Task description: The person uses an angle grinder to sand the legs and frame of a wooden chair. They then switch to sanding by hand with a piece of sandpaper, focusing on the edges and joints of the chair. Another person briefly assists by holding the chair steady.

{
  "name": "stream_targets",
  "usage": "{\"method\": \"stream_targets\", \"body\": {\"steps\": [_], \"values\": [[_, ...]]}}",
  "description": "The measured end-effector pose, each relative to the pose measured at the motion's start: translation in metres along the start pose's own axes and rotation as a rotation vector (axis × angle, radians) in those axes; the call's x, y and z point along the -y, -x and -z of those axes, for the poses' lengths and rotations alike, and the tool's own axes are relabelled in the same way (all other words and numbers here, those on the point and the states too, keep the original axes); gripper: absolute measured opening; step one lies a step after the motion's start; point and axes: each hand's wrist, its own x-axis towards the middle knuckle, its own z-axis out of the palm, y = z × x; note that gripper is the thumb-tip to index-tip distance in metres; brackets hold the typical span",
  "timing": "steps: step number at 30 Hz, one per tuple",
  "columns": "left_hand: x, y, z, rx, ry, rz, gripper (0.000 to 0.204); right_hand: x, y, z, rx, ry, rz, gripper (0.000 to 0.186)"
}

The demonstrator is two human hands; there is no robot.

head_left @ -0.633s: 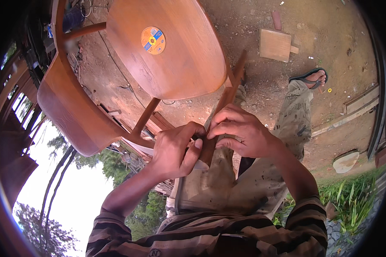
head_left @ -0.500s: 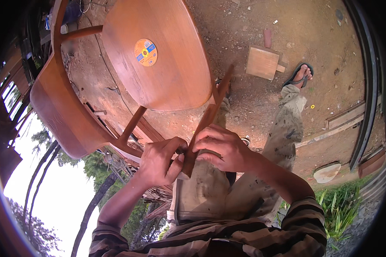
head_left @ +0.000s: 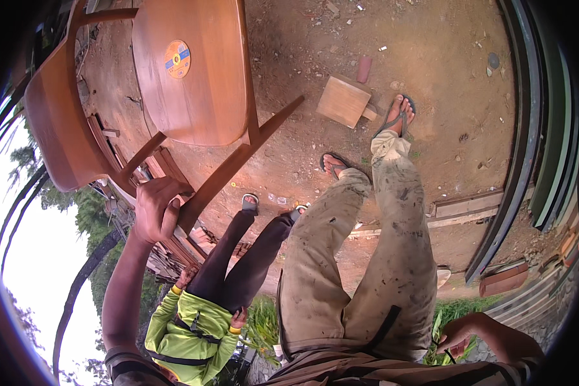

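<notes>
"Where was the wooden chair [head_left: 199, 96]?"

"Ahead, to my left. My left hand [head_left: 157, 209] curled against its leg [head_left: 225, 177]; I couldn't tell how tightly. Nor could I tell whether my right hand [head_left: 460, 334] held anything."

"Heavy?"

"Probably, and stiff, smooth. Leg and back [head_left: 64, 128] seemed good holds."

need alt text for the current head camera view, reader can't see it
The person's left hand grips a brown wooden chair with a round orange disc on its seat. The right hand is apart from it. Another person in a yellow-green top stands nearby on brown earth.
</notes>
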Motion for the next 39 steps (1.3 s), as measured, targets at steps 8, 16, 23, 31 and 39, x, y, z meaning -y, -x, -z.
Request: {"method": "stream_targets", "body": {"steps": [8, 16, 23, 31, 39], "values": [[-0.011, 0.022, -0.024, -0.235, -0.016, 0.088, 0.032, -0.058, -0.086, -0.032, -0.212, -0.748, 0.127, 0.055], [-0.022, 0.018, -0.044, -0.480, 0.011, 0.188, 0.026, -0.040, -0.086, 0.161, -0.699, -0.628, 0.189, 0.053], [-0.011, 0.044, -0.063, -0.814, 0.103, 0.123, 0.035, -0.012, -0.021, 0.387, -1.207, -0.196, 0.002, 0.050], [0.014, 0.033, -0.104, -1.575, 0.183, -0.117, 0.027, 0.035, 0.179, 0.411, -1.752, 0.726, -0.845, 0.048], [0.008, 0.007, -0.170, -2.268, 0.404, -0.710, 0.019, 0.379, 0.259, 0.152, -2.404, 1.557, 1.442, 0.035]]}}
